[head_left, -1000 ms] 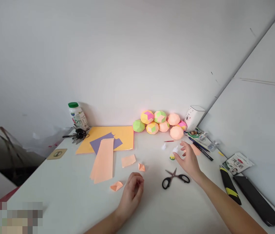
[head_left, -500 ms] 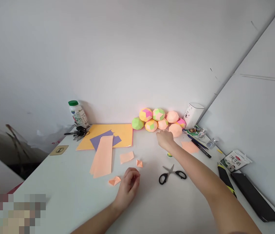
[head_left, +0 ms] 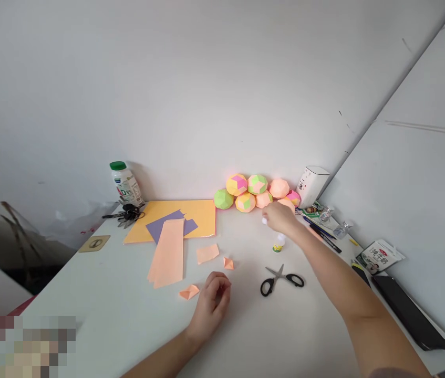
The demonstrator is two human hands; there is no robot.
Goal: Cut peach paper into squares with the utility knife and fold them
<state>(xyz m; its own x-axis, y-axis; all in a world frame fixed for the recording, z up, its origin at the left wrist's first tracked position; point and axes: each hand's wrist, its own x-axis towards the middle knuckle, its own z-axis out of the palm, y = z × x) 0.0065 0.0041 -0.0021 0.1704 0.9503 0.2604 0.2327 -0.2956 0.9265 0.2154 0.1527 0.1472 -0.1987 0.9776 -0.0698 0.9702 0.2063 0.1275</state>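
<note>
My left hand (head_left: 211,302) rests on the table with its fingers curled and pinched toward the thumb; whatever is between them, if anything, is hidden. Close by lie two small folded peach paper pieces (head_left: 228,263) and a flat peach slip (head_left: 207,254). Farther off, my right hand (head_left: 280,217) is closed, knuckles up, in front of the faceted paper balls (head_left: 257,185). A small white cap (head_left: 265,221) shows at its fingertips. Below that hand stands a little glue bottle (head_left: 278,245) with a yellow-green label. Black-handled scissors (head_left: 279,278) lie spread between the hands.
Peach strips (head_left: 168,254) and a purple sheet (head_left: 186,228) lie on orange card (head_left: 203,208) at left. A green-capped bottle (head_left: 126,184) and keys (head_left: 131,211) stand behind. Pens (head_left: 324,237), a milk carton piece (head_left: 379,256) and a black case (head_left: 409,312) line the right.
My right hand has shifted right, and a white cap now shows at its fingertips. The glue bottle has come out from behind my forearm. My left hand has hardly moved.
</note>
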